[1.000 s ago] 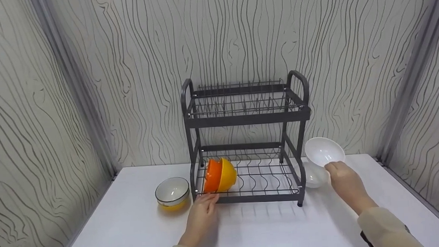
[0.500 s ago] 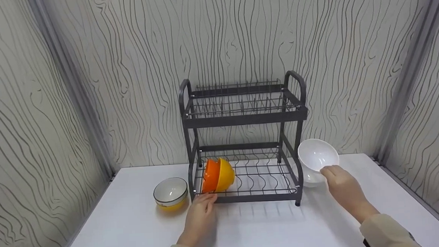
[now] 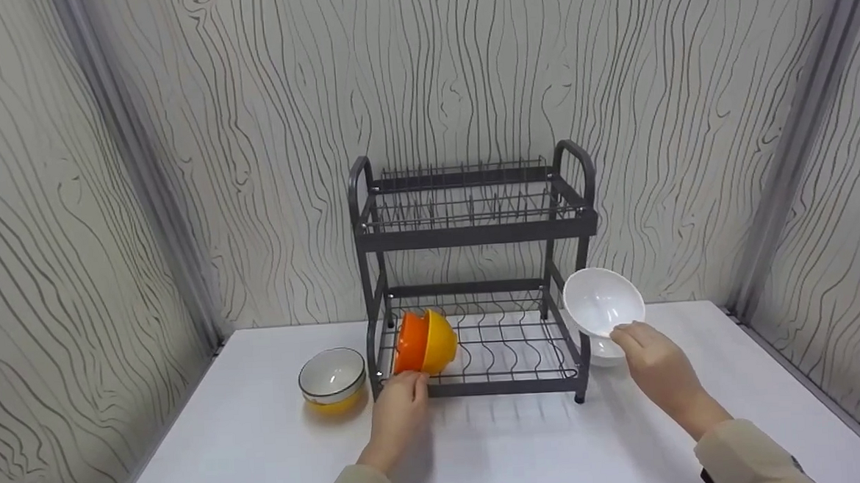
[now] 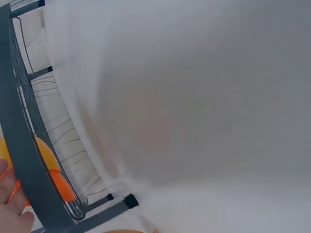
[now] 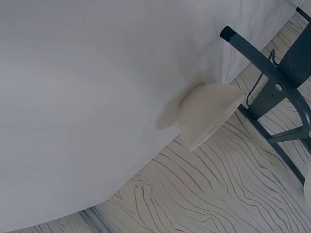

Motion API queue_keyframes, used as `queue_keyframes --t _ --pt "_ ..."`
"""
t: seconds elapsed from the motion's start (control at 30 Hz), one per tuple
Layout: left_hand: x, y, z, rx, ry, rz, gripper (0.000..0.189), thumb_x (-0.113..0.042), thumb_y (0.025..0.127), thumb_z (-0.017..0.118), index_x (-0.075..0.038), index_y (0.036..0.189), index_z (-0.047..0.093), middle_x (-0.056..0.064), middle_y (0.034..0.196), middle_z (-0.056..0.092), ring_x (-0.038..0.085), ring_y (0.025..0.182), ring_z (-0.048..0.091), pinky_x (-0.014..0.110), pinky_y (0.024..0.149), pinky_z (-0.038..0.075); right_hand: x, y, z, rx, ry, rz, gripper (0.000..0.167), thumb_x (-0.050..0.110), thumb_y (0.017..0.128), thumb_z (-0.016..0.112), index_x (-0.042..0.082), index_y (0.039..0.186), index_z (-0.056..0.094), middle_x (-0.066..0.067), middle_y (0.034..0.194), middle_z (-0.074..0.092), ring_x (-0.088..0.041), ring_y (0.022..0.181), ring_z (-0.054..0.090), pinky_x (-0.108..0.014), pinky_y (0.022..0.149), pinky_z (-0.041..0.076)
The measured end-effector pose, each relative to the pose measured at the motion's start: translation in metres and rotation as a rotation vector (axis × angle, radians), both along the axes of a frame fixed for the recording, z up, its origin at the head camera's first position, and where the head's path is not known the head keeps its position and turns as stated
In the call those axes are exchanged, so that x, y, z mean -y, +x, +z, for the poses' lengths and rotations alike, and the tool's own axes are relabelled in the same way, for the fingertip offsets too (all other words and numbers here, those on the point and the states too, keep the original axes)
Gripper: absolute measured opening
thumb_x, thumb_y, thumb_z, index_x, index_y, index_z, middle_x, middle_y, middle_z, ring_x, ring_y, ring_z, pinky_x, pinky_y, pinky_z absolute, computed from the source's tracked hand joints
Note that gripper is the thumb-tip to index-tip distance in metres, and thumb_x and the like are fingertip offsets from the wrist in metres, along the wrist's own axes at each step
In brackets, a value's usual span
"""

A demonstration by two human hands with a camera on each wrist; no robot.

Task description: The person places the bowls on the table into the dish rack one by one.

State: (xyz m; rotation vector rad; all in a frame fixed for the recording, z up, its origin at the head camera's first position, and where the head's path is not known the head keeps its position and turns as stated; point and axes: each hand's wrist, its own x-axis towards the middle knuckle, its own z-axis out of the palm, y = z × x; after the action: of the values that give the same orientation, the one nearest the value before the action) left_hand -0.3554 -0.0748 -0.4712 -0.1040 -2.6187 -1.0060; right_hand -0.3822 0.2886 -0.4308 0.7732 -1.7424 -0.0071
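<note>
My right hand (image 3: 657, 362) pinches the lower rim of a white bowl (image 3: 601, 299), tilted with its inside facing me, beside the right post of a dark two-tier dish rack (image 3: 474, 235). Behind it a second white bowl (image 3: 608, 351) stands on the table, partly hidden; the right wrist view shows this standing bowl (image 5: 209, 111) from the side. An orange bowl (image 3: 410, 342) and a yellow bowl (image 3: 441, 342) lean nested on their sides at the left of the lower tier. With fingers reaching over the front rail, my left hand (image 3: 398, 405) touches the orange bowl's lower edge.
Left of the rack, a white bowl with a dark rim (image 3: 332, 375) sits in a yellow bowl (image 3: 338, 404) on the white table (image 3: 507, 458). The rack's upper tier holds upright wire dividers (image 3: 472, 206). Patterned walls (image 3: 284, 131) close off the back and sides.
My right hand has carried the white bowl leftward, so that it now overlaps the rack's right post. My left hand has shifted slightly up toward the orange bowl.
</note>
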Motion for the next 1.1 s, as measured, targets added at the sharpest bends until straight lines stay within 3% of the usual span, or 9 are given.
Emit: queue_keyframes --t 0.17,0.3,0.63,0.77,0.87,1.1 --pt "-0.021 -0.007 0.009 -0.105 0.036 -0.090 0.024 -0.024 0.094 0.050 -0.010 0.099 0.069 -0.001 0.095 0.068 0.017 0.093 0.061 0.037 0.090 0.052 0.015 -0.004 0.001 -0.027 0.010 0.031 0.039 0.007 0.098 0.030 0.000 0.079 0.063 -0.010 0.078 0.066 -0.022 0.073 0.066 -0.029 0.067 0.057" --pt "-0.037 -0.010 0.015 -0.096 0.135 -0.153 0.022 -0.023 0.094 0.052 -0.010 0.100 0.068 0.000 0.099 0.068 0.016 0.095 0.062 0.034 0.088 0.053 0.029 -0.008 -0.002 -0.029 0.006 0.046 0.039 0.007 0.098 0.030 0.001 0.077 0.063 -0.008 0.078 0.066 -0.021 0.072 0.065 -0.029 0.068 0.057" --pt "-0.066 -0.012 0.028 0.222 0.660 -0.323 0.051 -0.040 0.094 0.048 -0.001 0.127 0.050 0.014 0.121 0.060 0.021 0.100 0.065 0.034 0.089 0.054 0.069 -0.014 -0.011 -0.006 0.050 0.110 0.042 0.007 0.099 0.027 0.002 0.081 0.065 -0.008 0.081 0.068 -0.020 0.077 0.067 -0.028 0.070 0.058" --pt "-0.073 -0.012 0.033 0.299 0.790 -0.318 0.059 -0.043 0.092 0.049 0.001 0.132 0.044 0.016 0.127 0.056 0.021 0.103 0.064 0.032 0.089 0.053 0.085 -0.012 -0.013 -0.003 0.092 0.132 0.043 0.006 0.099 0.026 0.004 0.082 0.066 -0.006 0.082 0.068 -0.020 0.078 0.067 -0.027 0.073 0.057" --pt "-0.077 -0.013 0.034 0.314 0.866 -0.292 0.060 -0.040 0.092 0.051 0.004 0.133 0.042 0.018 0.127 0.056 0.022 0.103 0.065 0.031 0.088 0.054 0.094 -0.011 -0.014 0.008 0.105 0.142 0.041 0.006 0.099 0.028 0.005 0.083 0.066 -0.005 0.083 0.069 -0.020 0.079 0.067 -0.027 0.073 0.057" --pt "-0.079 -0.014 0.034 0.299 0.967 -0.264 0.053 -0.028 0.093 0.053 0.008 0.130 0.043 0.018 0.122 0.058 0.021 0.098 0.066 0.030 0.087 0.054 0.104 -0.010 -0.018 0.009 0.114 0.179 0.021 -0.002 0.078 0.048 0.005 0.084 0.067 -0.005 0.085 0.069 -0.020 0.080 0.067 -0.029 0.073 0.058"
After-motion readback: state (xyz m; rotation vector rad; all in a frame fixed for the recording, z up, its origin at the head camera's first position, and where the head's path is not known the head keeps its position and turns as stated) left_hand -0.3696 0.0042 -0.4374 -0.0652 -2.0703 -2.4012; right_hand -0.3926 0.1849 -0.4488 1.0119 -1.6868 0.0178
